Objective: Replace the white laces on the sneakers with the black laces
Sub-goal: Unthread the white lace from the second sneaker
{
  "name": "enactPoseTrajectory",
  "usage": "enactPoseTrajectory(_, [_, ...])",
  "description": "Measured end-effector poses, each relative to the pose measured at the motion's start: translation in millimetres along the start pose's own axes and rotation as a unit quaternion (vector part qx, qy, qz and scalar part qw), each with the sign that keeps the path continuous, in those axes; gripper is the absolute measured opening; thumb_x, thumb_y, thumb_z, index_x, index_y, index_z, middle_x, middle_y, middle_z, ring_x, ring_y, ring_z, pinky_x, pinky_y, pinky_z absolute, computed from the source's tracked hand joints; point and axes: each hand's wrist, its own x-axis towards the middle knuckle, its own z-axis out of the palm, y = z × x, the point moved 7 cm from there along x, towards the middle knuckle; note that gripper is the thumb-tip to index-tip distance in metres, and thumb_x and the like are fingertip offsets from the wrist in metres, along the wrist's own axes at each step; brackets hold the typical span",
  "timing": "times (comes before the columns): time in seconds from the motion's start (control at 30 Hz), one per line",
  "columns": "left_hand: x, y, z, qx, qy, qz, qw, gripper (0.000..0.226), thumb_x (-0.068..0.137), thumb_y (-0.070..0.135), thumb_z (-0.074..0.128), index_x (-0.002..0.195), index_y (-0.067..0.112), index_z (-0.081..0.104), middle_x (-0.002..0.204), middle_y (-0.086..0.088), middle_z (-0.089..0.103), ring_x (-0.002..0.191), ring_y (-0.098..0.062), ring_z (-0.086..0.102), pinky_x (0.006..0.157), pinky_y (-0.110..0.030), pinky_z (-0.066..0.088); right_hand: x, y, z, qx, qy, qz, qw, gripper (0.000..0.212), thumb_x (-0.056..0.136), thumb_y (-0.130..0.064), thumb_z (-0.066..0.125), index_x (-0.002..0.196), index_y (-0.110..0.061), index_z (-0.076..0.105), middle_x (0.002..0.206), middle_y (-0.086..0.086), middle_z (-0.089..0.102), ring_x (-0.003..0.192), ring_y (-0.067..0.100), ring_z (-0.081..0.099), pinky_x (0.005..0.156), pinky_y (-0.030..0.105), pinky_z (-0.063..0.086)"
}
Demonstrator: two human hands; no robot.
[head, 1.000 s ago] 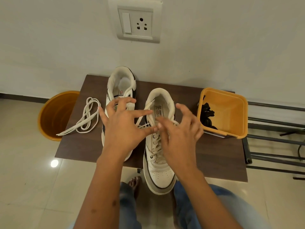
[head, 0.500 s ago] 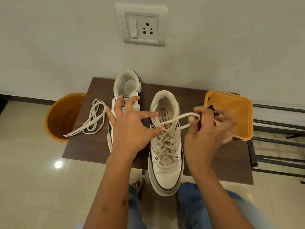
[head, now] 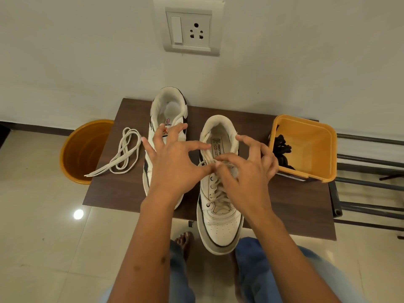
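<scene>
Two white sneakers stand on a dark brown table (head: 295, 206), toes toward me. The left sneaker (head: 168, 110) has no lace; its removed white lace (head: 124, 154) lies coiled to its left. The right sneaker (head: 220, 224) still carries a white lace (head: 215, 193) through its lower eyelets. My left hand (head: 175, 165) and my right hand (head: 247, 169) meet over its upper eyelets, thumb and forefinger of each pinching the lace. Black laces (head: 282, 147) lie in an orange square tub (head: 317, 154) at the table's right.
An orange round bucket (head: 83, 149) stands on the tiled floor left of the table. A dark metal rack (head: 369, 182) is to the right. A wall socket plate (head: 189, 29) sits above. My knees in blue jeans and bare feet are below the table's front edge.
My right hand, which had pulled a loop of lace out toward the tub, has come back to the shoe's upper eyelets beside my left hand.
</scene>
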Motion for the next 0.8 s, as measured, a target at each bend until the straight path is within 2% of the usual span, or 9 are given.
enactPoseTrajectory(0.1, [-0.2,-1.6,-2.0,-0.009,-0.004,0.003,1.0,0.041,0.066,0.065,0.075,0.104,0.053,0.067,0.155,0.012,0.027,0.148,-0.024,-0.003,0.115,-0.06,-0.014,0.0,0.5,4.2,-0.025,0.007,-0.01,1.0,0.015,0.092,-0.038,0.061,0.089,-0.033,0.074,0.143,-0.004,0.042,0.134,0.023,0.017,0.111,0.058,0.013])
enactPoseTrajectory(0.2, [-0.8,4.7,-0.5,0.009,0.011,0.008,1.0,0.039,0.065,0.064,0.076,0.101,0.052,0.068,0.153,0.013,0.03,0.148,-0.022,-0.001,0.116,-0.059,-0.011,-0.6,2.2,0.1,-0.029,0.039,-0.002,0.999,0.006,0.082,-0.026,0.074,0.085,-0.031,0.075,0.141,-0.002,0.044,0.132,0.024,0.021,0.111,0.057,0.017])
enactPoseTrajectory(0.3, [-0.6,5.0,3.1,-0.003,0.008,-0.008,1.0,0.031,0.064,0.057,0.079,0.093,0.052,0.068,0.151,0.015,0.032,0.148,-0.018,0.0,0.116,-0.06,-0.011,-1.1,1.2,-23.6,-0.029,0.147,0.018,0.988,0.007,0.079,-0.023,0.073,0.081,-0.029,0.073,0.137,0.001,0.046,0.129,0.025,0.03,0.108,0.059,0.023])
enactPoseTrajectory(0.4, [-2.7,6.1,5.2,-0.029,0.001,-0.013,0.999,0.029,0.063,0.051,0.082,0.088,0.053,0.067,0.15,0.017,0.033,0.148,-0.016,0.0,0.116,-0.059,-0.013,-3.0,28.4,-66.9,0.024,0.303,0.129,0.944,0.008,0.084,-0.02,0.068,0.082,-0.027,0.069,0.134,0.004,0.045,0.125,0.028,0.04,0.105,0.061,0.026])
enactPoseTrajectory(0.47, [-2.8,5.7,5.3,-0.031,-0.004,-0.011,0.999,0.031,0.063,0.054,0.082,0.09,0.055,0.066,0.151,0.017,0.033,0.148,-0.017,0.0,0.115,-0.061,-0.012,-3.0,45.3,-78.9,0.057,0.343,0.192,0.918,0.004,0.088,-0.021,0.065,0.087,-0.025,0.067,0.137,0.006,0.042,0.123,0.028,0.041,0.104,0.062,0.028])
enactPoseTrajectory(0.53, [-1.9,4.0,4.0,-0.026,-0.01,-0.001,1.0,0.036,0.063,0.059,0.081,0.095,0.06,0.062,0.152,0.016,0.03,0.148,-0.019,-0.001,0.114,-0.064,-0.012,0.9,44.1,-75.1,0.031,0.318,0.186,0.929,0.009,0.093,-0.026,0.062,0.101,-0.022,0.064,0.142,0.009,0.038,0.125,0.03,0.039,0.107,0.06,0.026])
enactPoseTrajectory(0.6, [-1.7,1.7,1.1,-0.025,-0.011,0.007,1.0,0.04,0.063,0.064,0.079,0.096,0.065,0.056,0.153,0.016,0.027,0.148,-0.021,-0.002,0.113,-0.066,-0.011,5.6,28.0,-62.1,0.0,0.261,0.109,0.959,0.02,0.097,-0.031,0.058,0.116,-0.027,0.06,0.145,0.011,0.035,0.129,0.031,0.034,0.107,0.056,0.025])
enactPoseTrajectory(0.7, [-1.9,-0.5,-1.2,-0.026,-0.003,0.007,1.0,0.035,0.062,0.065,0.078,0.089,0.067,0.055,0.153,0.016,0.027,0.147,-0.021,-0.001,0.113,-0.066,-0.01,9.7,0.7,-26.7,-0.04,0.106,-0.023,0.993,0.019,0.093,-0.026,0.06,0.108,-0.035,0.068,0.147,0.004,0.034,0.135,0.029,0.022,0.109,0.054,0.02])
enactPoseTrajectory(0.8, [-1.5,0.5,0.7,-0.033,-0.005,0.006,0.999,0.029,0.063,0.071,0.073,0.084,0.067,0.054,0.154,0.016,0.026,0.147,-0.02,-0.001,0.113,-0.066,-0.009,6.0,-1.6,7.1,-0.051,-0.04,-0.03,0.997,0.022,0.092,-0.027,0.062,0.108,-0.039,0.069,0.153,0.001,0.029,0.141,0.031,0.01,0.114,0.055,0.008])
